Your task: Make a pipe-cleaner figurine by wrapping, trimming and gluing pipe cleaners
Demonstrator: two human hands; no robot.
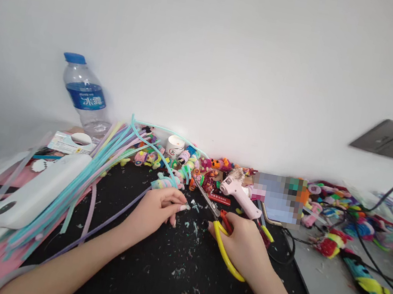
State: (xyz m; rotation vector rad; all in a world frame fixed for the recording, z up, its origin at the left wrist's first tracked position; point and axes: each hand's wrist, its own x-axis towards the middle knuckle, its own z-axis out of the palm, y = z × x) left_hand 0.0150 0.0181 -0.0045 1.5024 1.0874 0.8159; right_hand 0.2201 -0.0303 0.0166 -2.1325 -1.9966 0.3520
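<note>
My right hand (242,241) is wrapped round a pair of scissors (212,206) with yellow and red handles. The blades point up and left, toward the pastel pieces at the back. Left of them, my left hand (161,205) is closed in a pinch, thumb against fingertips. A small pale bit shows at those fingertips, too small to name. Just behind this hand lies a pastel fuzzy piece (164,182), partly covered by it. A light blue pipe cleaner (159,153) arcs down toward that piece. Small fuzzy clippings (188,226) lie on the black mat between my hands.
A pink glue gun (243,196) and a phone (281,202) lie at the back right. Pipe cleaners (101,171) and a white power bank-like block (40,190) fill the left. A water bottle (86,94) stands by the wall. Cables (367,233) cross the right side.
</note>
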